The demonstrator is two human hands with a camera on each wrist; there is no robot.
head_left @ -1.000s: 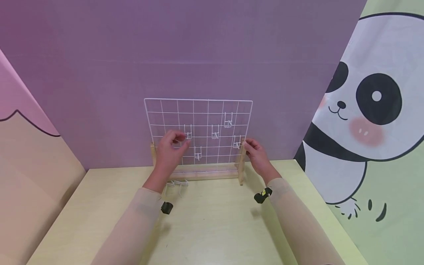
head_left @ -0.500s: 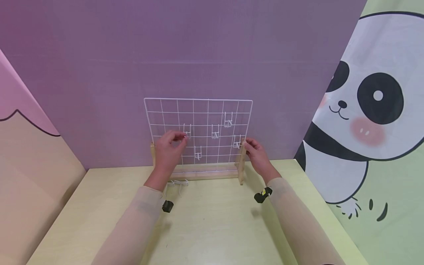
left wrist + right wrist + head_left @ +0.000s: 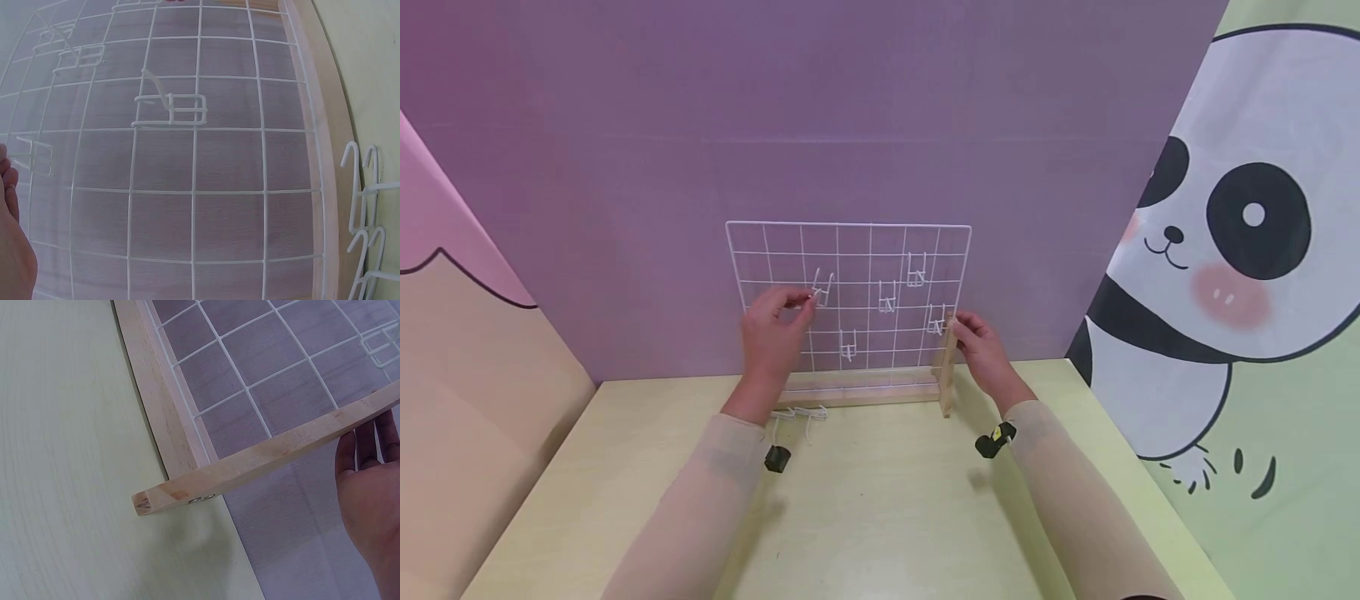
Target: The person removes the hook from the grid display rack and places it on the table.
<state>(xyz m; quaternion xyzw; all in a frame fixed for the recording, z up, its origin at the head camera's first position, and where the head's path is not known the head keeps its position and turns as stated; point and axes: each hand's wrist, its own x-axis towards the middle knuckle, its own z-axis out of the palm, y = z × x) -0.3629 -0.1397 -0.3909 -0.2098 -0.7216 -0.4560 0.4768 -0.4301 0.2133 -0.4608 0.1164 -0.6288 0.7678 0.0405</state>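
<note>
A white wire grid panel (image 3: 850, 242) stands upright in a wooden stand (image 3: 865, 392) at the far edge of the table. My left hand (image 3: 808, 300) pinches a white wire hook (image 3: 822, 288), which sits tilted against the grid's left middle. My right hand (image 3: 958, 325) grips the stand's right wooden upright (image 3: 947, 358); in the right wrist view its fingers (image 3: 369, 456) reach behind that upright (image 3: 281, 450). Several more hooks hang on the grid, among them one (image 3: 847, 346) low down and one (image 3: 916, 271) higher; the left wrist view has one hook (image 3: 169, 109) up close.
A few loose white hooks (image 3: 797, 414) lie on the pale table (image 3: 880, 517) in front of the stand's left end, also seen as loose hooks (image 3: 365, 187) in the left wrist view. A purple wall (image 3: 850, 108) rises right behind the grid, with panels on both sides.
My left hand has risen a little and shifted left, lifting and tilting the hook it pinches. The right hand has stayed on the upright.
</note>
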